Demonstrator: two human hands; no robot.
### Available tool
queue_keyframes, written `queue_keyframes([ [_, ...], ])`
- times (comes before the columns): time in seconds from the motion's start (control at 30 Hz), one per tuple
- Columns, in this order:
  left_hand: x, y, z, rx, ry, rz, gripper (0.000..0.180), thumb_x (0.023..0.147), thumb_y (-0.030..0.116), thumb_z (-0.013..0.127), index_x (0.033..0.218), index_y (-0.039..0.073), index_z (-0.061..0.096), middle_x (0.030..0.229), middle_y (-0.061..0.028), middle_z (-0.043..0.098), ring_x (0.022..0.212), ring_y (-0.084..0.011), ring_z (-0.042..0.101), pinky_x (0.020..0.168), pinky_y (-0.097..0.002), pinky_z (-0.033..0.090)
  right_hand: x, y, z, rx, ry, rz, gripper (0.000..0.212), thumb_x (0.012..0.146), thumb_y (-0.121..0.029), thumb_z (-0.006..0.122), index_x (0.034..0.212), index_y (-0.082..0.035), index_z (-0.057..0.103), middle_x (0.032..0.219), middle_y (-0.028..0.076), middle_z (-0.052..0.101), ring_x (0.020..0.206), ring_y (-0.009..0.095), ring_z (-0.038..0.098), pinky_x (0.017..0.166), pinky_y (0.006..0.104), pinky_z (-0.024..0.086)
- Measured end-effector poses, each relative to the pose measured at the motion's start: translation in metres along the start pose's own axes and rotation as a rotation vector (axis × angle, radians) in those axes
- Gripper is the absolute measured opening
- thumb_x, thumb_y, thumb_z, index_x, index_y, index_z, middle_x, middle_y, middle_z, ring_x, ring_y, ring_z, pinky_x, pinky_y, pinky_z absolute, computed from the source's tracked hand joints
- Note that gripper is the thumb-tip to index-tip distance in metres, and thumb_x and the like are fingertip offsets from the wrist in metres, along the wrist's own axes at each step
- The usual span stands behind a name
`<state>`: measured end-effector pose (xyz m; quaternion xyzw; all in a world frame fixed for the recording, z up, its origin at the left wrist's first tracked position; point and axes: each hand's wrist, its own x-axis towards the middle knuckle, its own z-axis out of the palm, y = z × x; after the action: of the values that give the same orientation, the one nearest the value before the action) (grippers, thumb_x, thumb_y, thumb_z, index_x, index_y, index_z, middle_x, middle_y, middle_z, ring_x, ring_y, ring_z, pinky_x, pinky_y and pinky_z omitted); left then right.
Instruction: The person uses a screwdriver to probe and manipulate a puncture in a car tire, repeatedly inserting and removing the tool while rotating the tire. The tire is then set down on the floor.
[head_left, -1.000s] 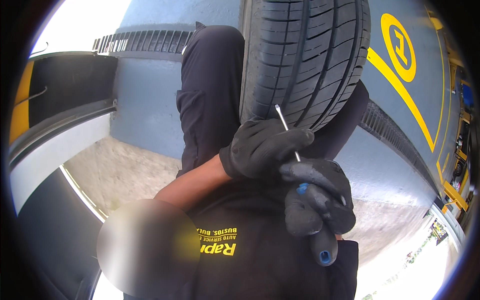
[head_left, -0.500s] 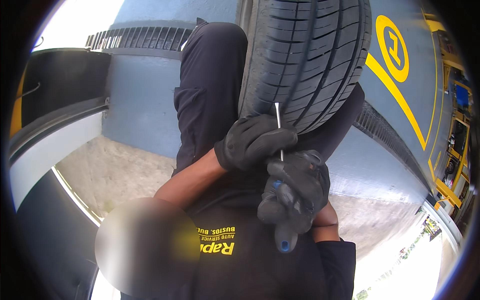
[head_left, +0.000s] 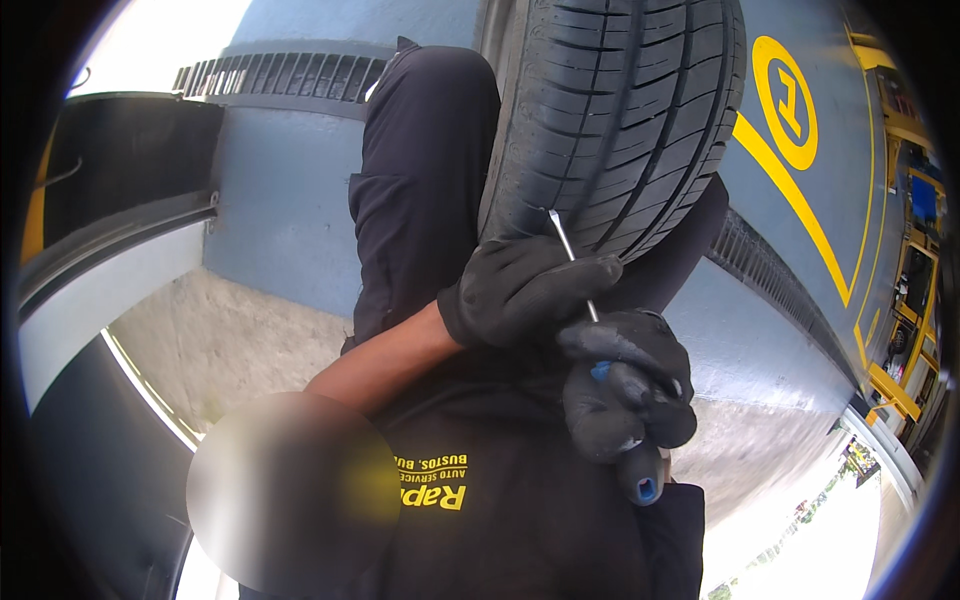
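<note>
A black tire [head_left: 620,110] stands upright between my knees, its grooved tread toward me. A flat-blade screwdriver [head_left: 562,236] has its bright tip at the tread near the tire's left shoulder; whether it digs in cannot be made out. My left hand [head_left: 530,290], in a black glove, is closed around the thin shaft, close to the tread. Lower and to the right, my gloved right hand [head_left: 632,385] is wrapped around the handle. Only bits of blue and the handle's dark butt end show past its fingers.
A slotted floor grate [head_left: 275,78] runs behind my left knee, and another lies at the right. The blue-grey floor has yellow markings [head_left: 785,100]. Yellow racks [head_left: 915,290] with equipment stand at the far right. A dark panel [head_left: 135,150] is at the left.
My right hand has shifted right with the handle, so the screwdriver now leans more. The left hand has moved slightly right with the shaft. The tip stays near the same spot on the tread.
</note>
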<state>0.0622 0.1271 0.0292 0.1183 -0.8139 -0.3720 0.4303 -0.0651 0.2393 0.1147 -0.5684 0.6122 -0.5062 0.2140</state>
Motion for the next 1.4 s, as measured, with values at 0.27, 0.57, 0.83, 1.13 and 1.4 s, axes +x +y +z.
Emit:
queue_keyframes([
  [0.27, -0.007, -0.001, 0.01, 0.145, 0.128, -0.036, 0.039, 0.081, 0.013, 0.075, 0.117, 0.001, 0.071, 0.108, -0.0121, 0.076, 0.082, -0.0239, 0.075, 0.073, -0.0353, 0.06, 0.014, 0.026, 0.008, 0.603, 0.119, 0.287, 0.033, 0.101, -0.036, 0.052, 0.101, -0.006, 0.064, 0.096, 0.016, 0.071, 0.071, 0.027, 0.07, 0.067, 0.0346, 0.059],
  [0.57, 0.023, 0.021, -0.018, 0.285, 0.051, -0.01, 0.04, 0.075, 0.017, 0.077, 0.114, 0.01, 0.077, 0.104, -0.0029, 0.076, 0.079, -0.0182, 0.069, 0.068, -0.0317, 0.053, 0.02, 0.003, 0.003, 0.402, 0.185, 0.009, 0.025, 0.092, -0.027, 0.068, 0.094, -0.002, 0.065, 0.094, 0.018, 0.069, 0.08, 0.029, 0.07, 0.07, 0.0381, 0.06],
  [0.83, 0.039, 0.021, -0.014, 0.222, 0.193, 0.017, 0.038, 0.077, 0.022, 0.076, 0.113, 0.011, 0.077, 0.102, -0.0015, 0.075, 0.086, -0.0191, 0.069, 0.071, -0.0341, 0.054, 0.022, -0.011, -0.01, -0.016, 0.045, -0.184, 0.025, 0.09, -0.027, 0.067, 0.102, -0.005, 0.064, 0.1, 0.015, 0.069, 0.087, 0.029, 0.068, 0.074, 0.0378, 0.057],
  [1.13, 0.035, 0.013, -0.01, 0.157, 0.166, -0.05, 0.041, 0.081, 0.021, 0.076, 0.12, 0.011, 0.072, 0.107, -0.0025, 0.074, 0.086, -0.0208, 0.068, 0.072, -0.0355, 0.054, 0.008, -0.004, -0.004, -0.011, 0.093, -0.114, 0.032, 0.087, -0.021, 0.073, 0.117, -0.009, 0.071, 0.109, 0.011, 0.073, 0.099, 0.029, 0.07, 0.084, 0.0404, 0.056],
  [1.4, 0.03, 0.002, -0.007, 0.176, 0.18, -0.012, 0.039, 0.079, 0.018, 0.079, 0.117, 0.012, 0.072, 0.107, -0.0018, 0.075, 0.093, -0.0215, 0.07, 0.075, -0.0344, 0.055, 0.015, -0.029, -0.019, -0.136, -0.306, 0.176, 0.035, 0.09, -0.017, 0.071, 0.123, -0.007, 0.065, 0.119, 0.011, 0.067, 0.106, 0.026, 0.066, 0.09, 0.0384, 0.054],
])
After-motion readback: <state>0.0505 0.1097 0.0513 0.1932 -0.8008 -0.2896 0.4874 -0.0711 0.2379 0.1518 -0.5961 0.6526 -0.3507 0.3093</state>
